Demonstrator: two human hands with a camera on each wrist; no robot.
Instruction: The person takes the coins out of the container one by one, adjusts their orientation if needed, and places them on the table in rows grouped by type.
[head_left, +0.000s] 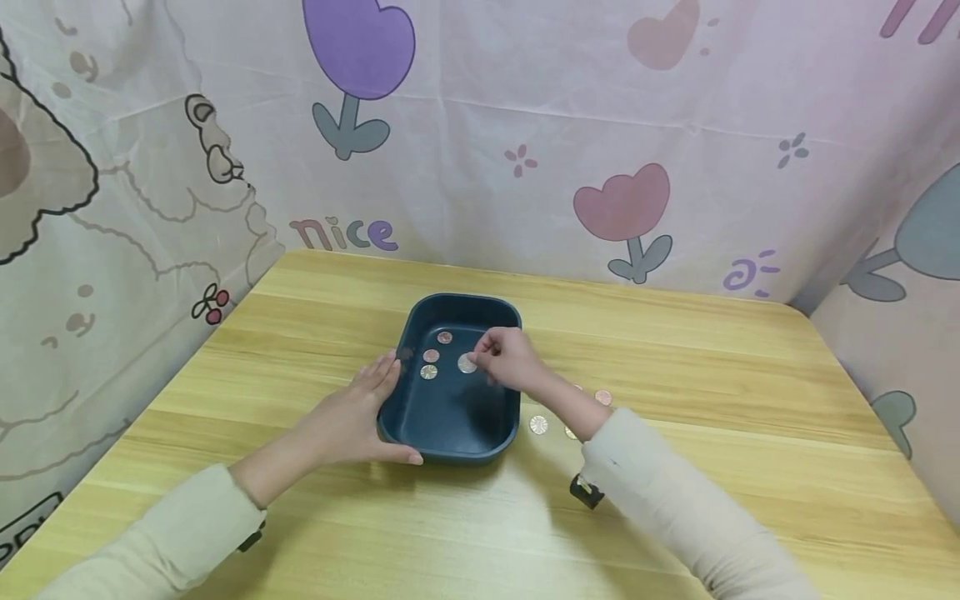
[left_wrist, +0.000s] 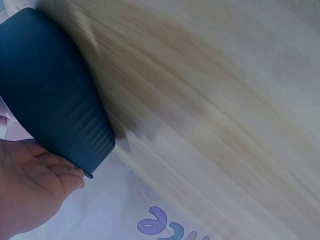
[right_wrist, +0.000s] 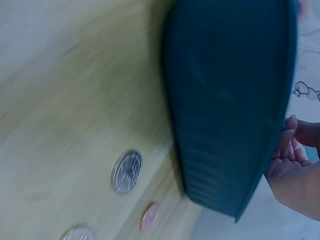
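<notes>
A dark blue rectangular tray (head_left: pixel 450 454) with raised walls stands on the table. Inside it, toward the left, lie a reddish coin (head_left: pixel 431 356), a darker coin (head_left: pixel 445 337) and a gold-toned coin (head_left: pixel 428 372). Thumb and fingers of my right hand (head_left: pixel 510 358) pinch a silver coin (head_left: pixel 466 363) over the tray, the wrist crossing its right wall. Spread along the left rim, my left hand (head_left: pixel 352 421) rests with its fingers on the side and its thumb near the front corner. In the left wrist view, its fingertips touch the tray's rim (left_wrist: pixel 89 174).
To the right of the tray, several coins lie on the wooden table (head_left: pixel 712 417), among them a silver coin (head_left: pixel 538 425) and a copper coin (head_left: pixel 603 397). The right forearm partly covers this group. A patterned cloth (head_left: pixel 480 192) hangs behind the table.
</notes>
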